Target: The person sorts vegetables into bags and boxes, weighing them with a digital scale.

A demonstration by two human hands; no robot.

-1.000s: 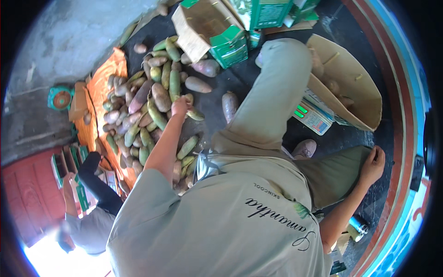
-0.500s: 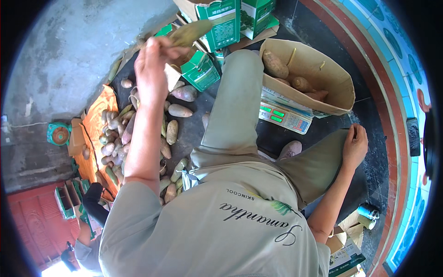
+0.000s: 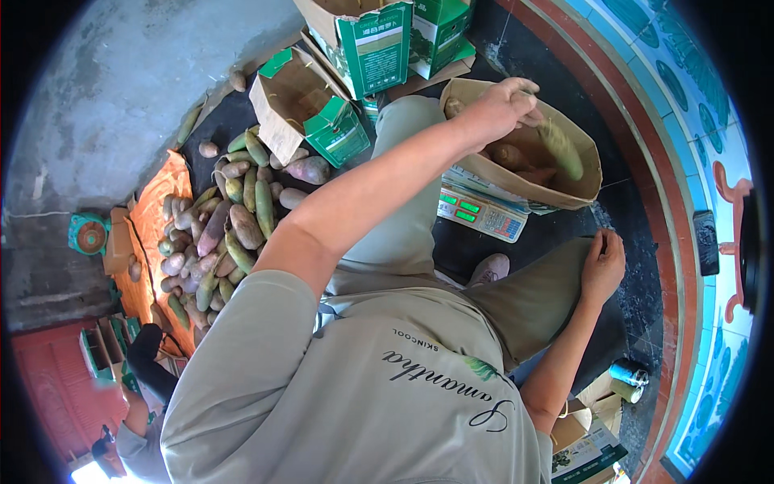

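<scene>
My left hand (image 3: 506,113) reaches across over an open cardboard box (image 3: 576,189), its fingers closed on one end of a long greenish root vegetable (image 3: 562,151). That vegetable hangs down inside the box and is blurred by motion. Beneath the hand, a few brown tubers (image 3: 506,156) lie in the box, partly hidden by hand and wall. The box sits on a digital scale (image 3: 484,214) with lit green displays. My right hand (image 3: 603,266) rests on my right knee, fingers curled in, with nothing visible in them.
At left a heap of purple, brown and green root vegetables (image 3: 214,230) spreads over an orange sheet (image 3: 171,181). Green-and-white cartons (image 3: 375,48) and an open carton (image 3: 278,121) stand ahead. Another person (image 3: 145,436) sits at lower left. A raised brown edge (image 3: 685,323) curves along the right.
My left hand has swung right from above the heap to over the box, carrying the greenish root vegetable. My right hand stays on the knee.
</scene>
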